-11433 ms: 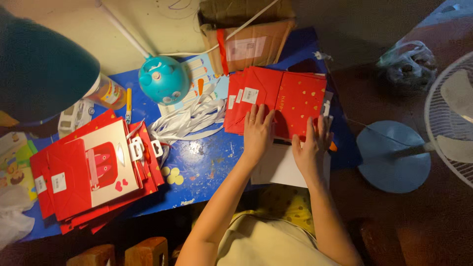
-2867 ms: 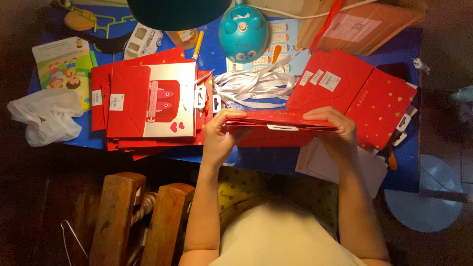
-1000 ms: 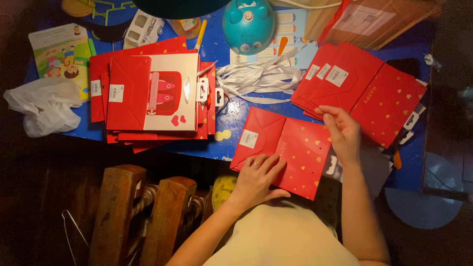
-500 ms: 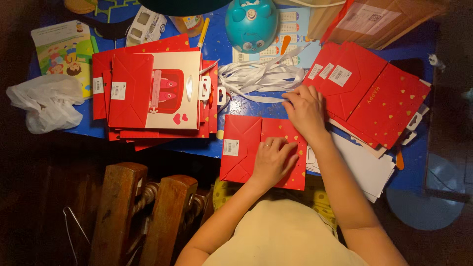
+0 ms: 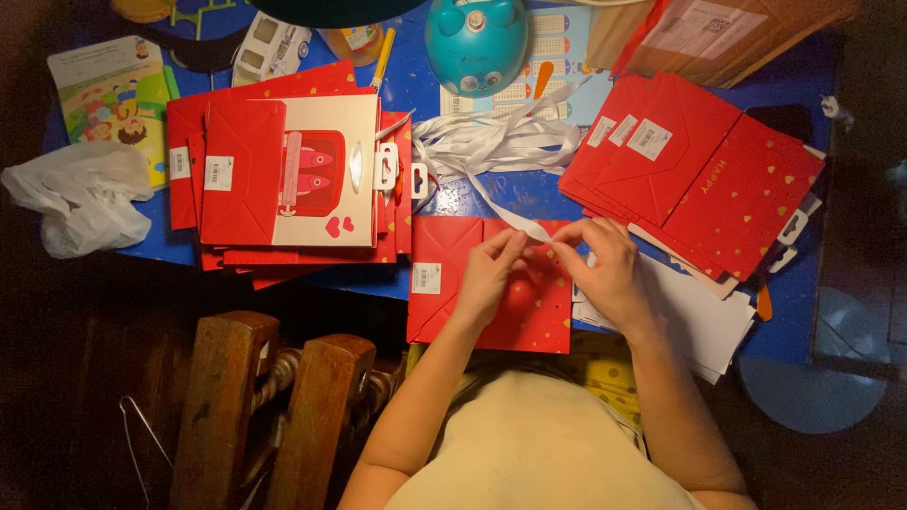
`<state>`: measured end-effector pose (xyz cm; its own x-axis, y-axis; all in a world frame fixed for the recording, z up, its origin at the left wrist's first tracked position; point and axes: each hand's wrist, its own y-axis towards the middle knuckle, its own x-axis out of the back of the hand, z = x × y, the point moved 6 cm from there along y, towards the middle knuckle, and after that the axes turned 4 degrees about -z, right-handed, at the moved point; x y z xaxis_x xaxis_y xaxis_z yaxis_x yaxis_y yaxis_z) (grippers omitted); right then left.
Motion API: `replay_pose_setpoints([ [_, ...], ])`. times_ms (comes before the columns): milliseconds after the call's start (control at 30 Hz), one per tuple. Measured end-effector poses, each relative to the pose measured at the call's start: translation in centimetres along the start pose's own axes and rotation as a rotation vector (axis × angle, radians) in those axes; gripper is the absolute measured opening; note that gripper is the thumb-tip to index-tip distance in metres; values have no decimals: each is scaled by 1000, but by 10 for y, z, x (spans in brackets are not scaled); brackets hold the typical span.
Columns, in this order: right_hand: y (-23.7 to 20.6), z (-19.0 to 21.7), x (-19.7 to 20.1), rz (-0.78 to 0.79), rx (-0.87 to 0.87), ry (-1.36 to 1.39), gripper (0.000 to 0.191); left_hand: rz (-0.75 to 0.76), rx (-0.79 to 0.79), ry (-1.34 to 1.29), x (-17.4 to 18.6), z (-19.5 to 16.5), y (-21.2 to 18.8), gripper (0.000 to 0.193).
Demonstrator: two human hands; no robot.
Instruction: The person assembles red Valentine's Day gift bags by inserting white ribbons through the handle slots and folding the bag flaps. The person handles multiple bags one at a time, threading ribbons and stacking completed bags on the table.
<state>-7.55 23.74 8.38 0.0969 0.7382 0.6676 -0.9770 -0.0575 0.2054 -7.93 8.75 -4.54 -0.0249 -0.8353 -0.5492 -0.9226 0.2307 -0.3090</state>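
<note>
A flat folded red paper gift bag with gold hearts lies at the near edge of the blue table, right in front of me. My left hand rests on its middle, with the fingertips pinching a white ribbon strip near the bag's top edge. My right hand pinches the same strip beside the left fingers. The strip runs up to a loose heap of white ribbons behind the bag.
A stack of finished red bags lies to the left and a pile of flat red bags to the right, over white sheets. Behind stand a teal round toy, a cardboard box and a white plastic bag. Wooden chair posts stand near left.
My right hand has left the right pile and come to the bag's top edge. Both hands now pinch a white ribbon strip above the bag.
</note>
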Motion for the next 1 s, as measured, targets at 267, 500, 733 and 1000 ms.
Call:
replay_pose_setpoints([
  [267,-49,-28,38,33,-205,106,12,-184,96,-119,11,7,8,40],
  [500,-89,-90,77,-168,-409,549,16,-285,151,-337,24,13,10,39],
  [733,-112,-95,145,-144,-43,1489,6,-178,90,-47,1,-7,0,41],
  [1000,-116,-23,191,-334,145,930,6,42,-534,1356,-66,-36,-72,48],
])
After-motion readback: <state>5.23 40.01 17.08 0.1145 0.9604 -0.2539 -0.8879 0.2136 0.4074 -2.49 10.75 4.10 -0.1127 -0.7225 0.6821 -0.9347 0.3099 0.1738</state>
